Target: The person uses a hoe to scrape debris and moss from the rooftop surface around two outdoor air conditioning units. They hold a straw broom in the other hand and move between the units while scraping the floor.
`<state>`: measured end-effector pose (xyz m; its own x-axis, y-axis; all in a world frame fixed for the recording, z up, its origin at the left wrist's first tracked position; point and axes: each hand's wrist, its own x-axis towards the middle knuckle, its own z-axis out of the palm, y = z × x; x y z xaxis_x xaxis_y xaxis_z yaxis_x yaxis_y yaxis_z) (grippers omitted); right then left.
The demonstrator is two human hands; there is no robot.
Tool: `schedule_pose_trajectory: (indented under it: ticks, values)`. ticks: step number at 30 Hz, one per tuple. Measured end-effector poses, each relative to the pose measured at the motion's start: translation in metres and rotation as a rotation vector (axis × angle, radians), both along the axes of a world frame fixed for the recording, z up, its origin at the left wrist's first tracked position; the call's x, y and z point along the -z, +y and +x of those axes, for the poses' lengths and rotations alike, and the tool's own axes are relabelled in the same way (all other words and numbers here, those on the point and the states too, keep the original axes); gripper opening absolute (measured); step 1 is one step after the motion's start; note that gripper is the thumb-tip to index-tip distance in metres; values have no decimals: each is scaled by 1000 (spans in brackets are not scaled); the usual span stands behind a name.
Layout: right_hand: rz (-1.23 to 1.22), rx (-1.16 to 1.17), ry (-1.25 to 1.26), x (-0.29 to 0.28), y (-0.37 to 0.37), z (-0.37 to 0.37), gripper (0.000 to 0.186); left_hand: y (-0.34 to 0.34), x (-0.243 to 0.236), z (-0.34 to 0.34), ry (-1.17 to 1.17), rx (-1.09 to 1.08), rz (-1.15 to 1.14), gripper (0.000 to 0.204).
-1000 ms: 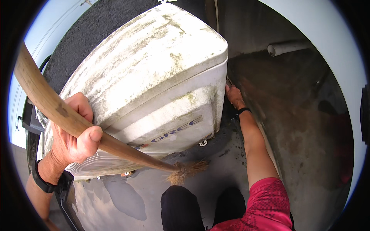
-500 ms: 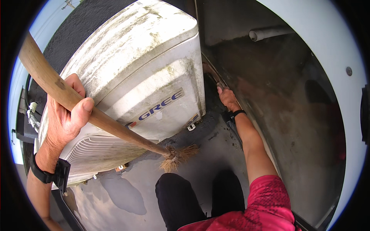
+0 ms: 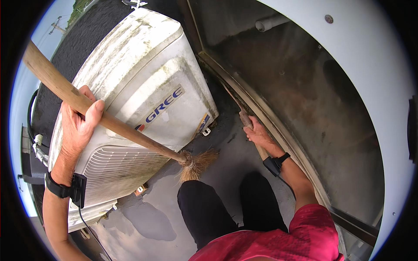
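My left hand (image 3: 77, 130) is closed round the thick wooden handle of a broom (image 3: 135, 138), which slants down across the front of a white air conditioner outdoor unit (image 3: 130, 95). The straw bristles (image 3: 198, 164) are spread low by the unit's base, just ahead of my knees. My right hand (image 3: 262, 135) grips a slim wooden-handled tool (image 3: 245, 118) beside the window frame. A thin, dark length of it reaches forward into the gap between unit and frame; its far end is hard to make out.
Dirt and moss stain the unit's top. A dark glass pane in a brown frame (image 3: 257, 102) runs along my right, with a white pipe (image 3: 272, 22) behind it. The grey floor has a damp patch (image 3: 148, 221). Cables and pipes (image 3: 39, 150) hang at the left.
My right hand has drawn back toward me, bringing the slim tool out of the gap into fuller view. The left hand keeps its hold on the broom. The view has shifted right.
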<state>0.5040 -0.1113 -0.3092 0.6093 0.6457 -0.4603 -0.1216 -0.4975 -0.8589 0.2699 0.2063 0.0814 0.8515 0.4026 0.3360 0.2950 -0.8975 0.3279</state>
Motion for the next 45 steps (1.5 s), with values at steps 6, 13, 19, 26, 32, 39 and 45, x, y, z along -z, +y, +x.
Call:
schedule_pose_trajectory:
  ticks: [6,13,19,26,32,39,45]
  values:
    - [67,30,-82,-11,-38,-31,48,-1,-2,2,25,-16,26,38]
    - [322,17,-71,-19,43,14,50,-6,-3,3,28,-39,30,42]
    - [12,76,65,-5,22,-9,55,-4,-4,2,40,-22,18,46]
    - [226,231,224,4,28,-46,63,-6,-3,2,17,-41,31,45]
    - [245,249,135,4,74,-36,62,-6,-7,4,68,-19,50,50]
    - [166,192,-67,13,144,-1,65,-8,-6,2,42,4,31,47]
    - [150,234,-24,24,96,-11,67,-8,-5,4,21,-9,-21,45]
